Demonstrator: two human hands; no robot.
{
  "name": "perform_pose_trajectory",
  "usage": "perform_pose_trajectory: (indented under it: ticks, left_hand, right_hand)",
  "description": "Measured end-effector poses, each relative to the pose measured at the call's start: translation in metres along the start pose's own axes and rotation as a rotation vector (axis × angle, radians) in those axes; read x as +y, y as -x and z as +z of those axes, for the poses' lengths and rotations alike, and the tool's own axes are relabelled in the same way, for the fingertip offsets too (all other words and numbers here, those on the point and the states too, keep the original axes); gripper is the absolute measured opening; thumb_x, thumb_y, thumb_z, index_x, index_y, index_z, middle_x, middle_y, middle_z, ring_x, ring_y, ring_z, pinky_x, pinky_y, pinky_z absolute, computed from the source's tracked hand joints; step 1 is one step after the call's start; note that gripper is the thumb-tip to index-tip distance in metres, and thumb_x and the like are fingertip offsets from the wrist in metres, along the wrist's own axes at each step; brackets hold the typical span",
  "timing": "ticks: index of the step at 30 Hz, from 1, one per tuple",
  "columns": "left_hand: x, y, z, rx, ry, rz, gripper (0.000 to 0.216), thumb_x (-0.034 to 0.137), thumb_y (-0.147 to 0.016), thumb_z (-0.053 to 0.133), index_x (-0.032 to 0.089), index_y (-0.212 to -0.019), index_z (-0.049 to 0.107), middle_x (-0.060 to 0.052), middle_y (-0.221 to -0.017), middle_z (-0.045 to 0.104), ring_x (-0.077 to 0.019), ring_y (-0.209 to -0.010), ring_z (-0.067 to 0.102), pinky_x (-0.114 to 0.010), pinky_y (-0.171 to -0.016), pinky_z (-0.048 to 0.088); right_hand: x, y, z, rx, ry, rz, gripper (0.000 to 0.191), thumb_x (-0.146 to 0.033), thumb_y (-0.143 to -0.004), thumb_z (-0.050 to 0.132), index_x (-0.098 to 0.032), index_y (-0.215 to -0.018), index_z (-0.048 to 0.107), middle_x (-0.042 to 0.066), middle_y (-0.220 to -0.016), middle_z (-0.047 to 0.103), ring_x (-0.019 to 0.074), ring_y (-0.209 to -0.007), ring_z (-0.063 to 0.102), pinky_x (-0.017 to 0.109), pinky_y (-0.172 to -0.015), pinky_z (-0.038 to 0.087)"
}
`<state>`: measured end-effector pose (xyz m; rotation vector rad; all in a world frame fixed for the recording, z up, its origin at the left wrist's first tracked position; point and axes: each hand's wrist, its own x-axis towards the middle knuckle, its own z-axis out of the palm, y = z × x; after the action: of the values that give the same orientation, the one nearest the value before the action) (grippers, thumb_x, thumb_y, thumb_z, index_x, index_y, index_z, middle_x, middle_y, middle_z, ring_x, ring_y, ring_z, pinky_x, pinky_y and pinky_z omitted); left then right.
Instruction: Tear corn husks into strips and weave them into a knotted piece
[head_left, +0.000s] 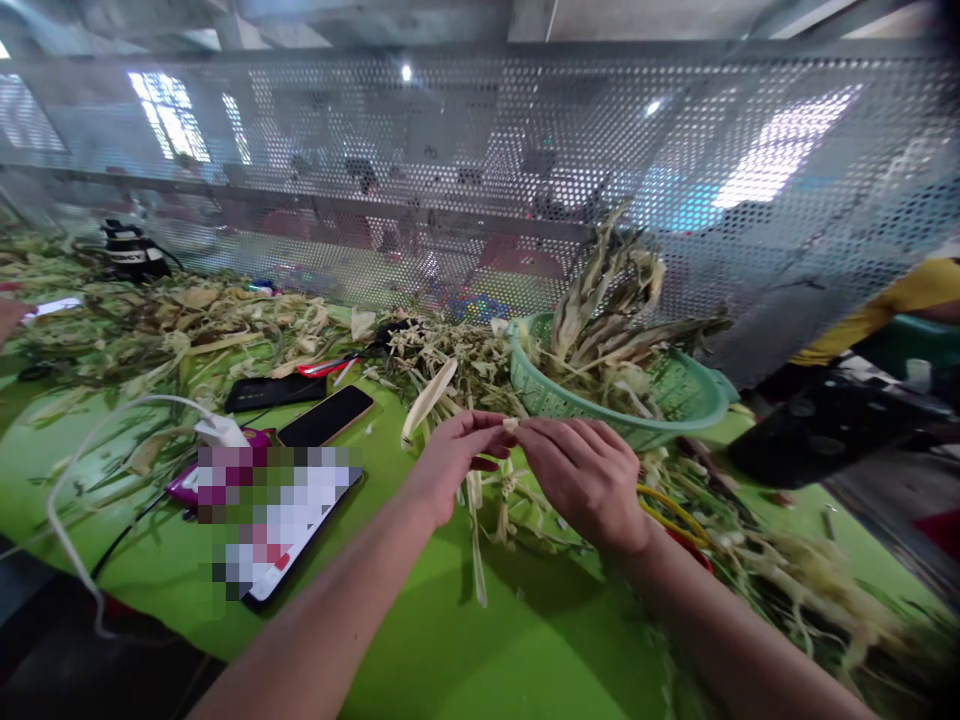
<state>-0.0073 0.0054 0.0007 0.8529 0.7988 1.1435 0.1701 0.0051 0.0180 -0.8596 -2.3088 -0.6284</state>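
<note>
Your left hand [466, 450] and your right hand [583, 470] come together at the fingertips, each grip closed to a narrow pinch on a small cream-coloured piece of dried corn husk [511, 425]. It sits between your two hands, above the lime-green tabletop [555, 640], just in front of the basket. The piece looks pale, matte and folded small; your fingers cover most of it, and your right thumb is hidden. Below hang long, pale, flat husk strips [478, 545]; you cannot tell whether they join the piece you pinch.

Beyond your right hand stands a mint-green perforated plastic basket [645, 422], heaped with dry brown-and-cream husks [592, 300]. A thin yellow ring [679, 515] is partly hidden by your right wrist. Left of your hands lies a dark-screened phone with a pinkish edge [327, 416], and nearer you a bright-screened phone [300, 540], its display masked by coarse squares, so nothing on it reads. At far left, a black bag with white bands [131, 252] carries lettering too blurred to read. A yellow-sleeved person [892, 300] is cut off at the right edge.
</note>
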Motion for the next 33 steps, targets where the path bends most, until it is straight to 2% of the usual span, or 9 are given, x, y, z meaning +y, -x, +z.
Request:
perform_pose_trajectory:
  ticks: [4, 10, 15, 19, 24, 29, 33]
  left_hand:
    - [0.001, -0.003, -0.001, 0.051, -0.022, 0.029, 0.024, 0.019, -0.07, 0.074, 0.013, -0.091, 0.064, -0.005, -0.083, 0.066, -0.013, -0.073, 0.063, -0.026, -0.067, 0.045]
    - [-0.003, -0.009, -0.005, 0.084, -0.127, 0.207, 0.026, 0.017, -0.068, 0.075, 0.014, -0.091, 0.064, -0.003, -0.081, 0.065, -0.0133, -0.076, 0.06, -0.029, -0.074, 0.048]
    - [-0.006, -0.011, -0.008, 0.058, -0.257, 0.278, 0.024, 0.016, -0.07, 0.073, 0.015, -0.092, 0.065, -0.004, -0.082, 0.066, -0.0143, -0.078, 0.061, -0.03, -0.077, 0.047]
    - [-0.005, -0.009, -0.006, 0.03, -0.182, 0.232, 0.026, 0.015, -0.068, 0.074, 0.014, -0.092, 0.065, -0.005, -0.084, 0.067, -0.0149, -0.081, 0.062, -0.031, -0.08, 0.048]
    - [-0.002, -0.005, -0.002, 0.046, 0.006, 0.074, 0.021, 0.016, -0.07, 0.073, 0.013, -0.089, 0.065, -0.003, -0.081, 0.066, -0.0119, -0.075, 0.062, -0.028, -0.076, 0.047]
    - [-0.002, -0.003, -0.001, 0.07, 0.101, -0.017, 0.018, 0.019, -0.07, 0.075, 0.015, -0.085, 0.065, -0.004, -0.083, 0.068, -0.0116, -0.072, 0.063, -0.028, -0.074, 0.048]
    - [-0.005, -0.001, -0.002, 0.035, 0.068, -0.06, 0.021, 0.03, -0.074, 0.074, 0.014, -0.084, 0.065, -0.007, -0.086, 0.07, -0.0142, -0.074, 0.065, -0.029, -0.071, 0.05]
  right_hand:
    - [-0.002, -0.001, 0.003, 0.031, -0.081, 0.047, 0.02, -0.015, -0.088, 0.058, -0.024, -0.104, 0.066, 0.004, -0.103, 0.074, 0.0204, -0.091, 0.066, 0.034, -0.079, 0.044]
    - [-0.005, -0.007, 0.007, 0.065, -0.519, 0.44, 0.01, -0.021, -0.086, 0.06, -0.022, -0.095, 0.064, 0.006, -0.091, 0.067, 0.0179, -0.076, 0.061, 0.032, -0.07, 0.051]
    - [-0.003, -0.008, 0.011, -0.001, -0.661, 0.49, 0.009, -0.028, -0.085, 0.065, -0.022, -0.092, 0.068, 0.004, -0.086, 0.065, 0.0175, -0.076, 0.061, 0.03, -0.066, 0.05]
    - [-0.002, -0.007, 0.013, -0.031, -0.654, 0.505, 0.008, -0.028, -0.084, 0.066, -0.021, -0.087, 0.067, 0.004, -0.083, 0.065, 0.0166, -0.071, 0.059, 0.029, -0.064, 0.05]
    - [-0.001, -0.008, 0.014, -0.036, -0.684, 0.521, 0.01, -0.03, -0.083, 0.068, -0.02, -0.082, 0.065, 0.003, -0.081, 0.063, 0.0161, -0.07, 0.058, 0.028, -0.063, 0.049]
    - [-0.002, -0.007, 0.014, 0.007, -0.68, 0.497, 0.006, -0.026, -0.084, 0.066, -0.021, -0.082, 0.065, 0.004, -0.082, 0.062, 0.0174, -0.073, 0.06, 0.03, -0.067, 0.05]
    - [-0.004, -0.006, 0.011, 0.088, -0.593, 0.461, 0.007, -0.028, -0.086, 0.064, -0.022, -0.082, 0.063, 0.005, -0.084, 0.063, 0.0189, -0.076, 0.06, 0.032, -0.068, 0.052]
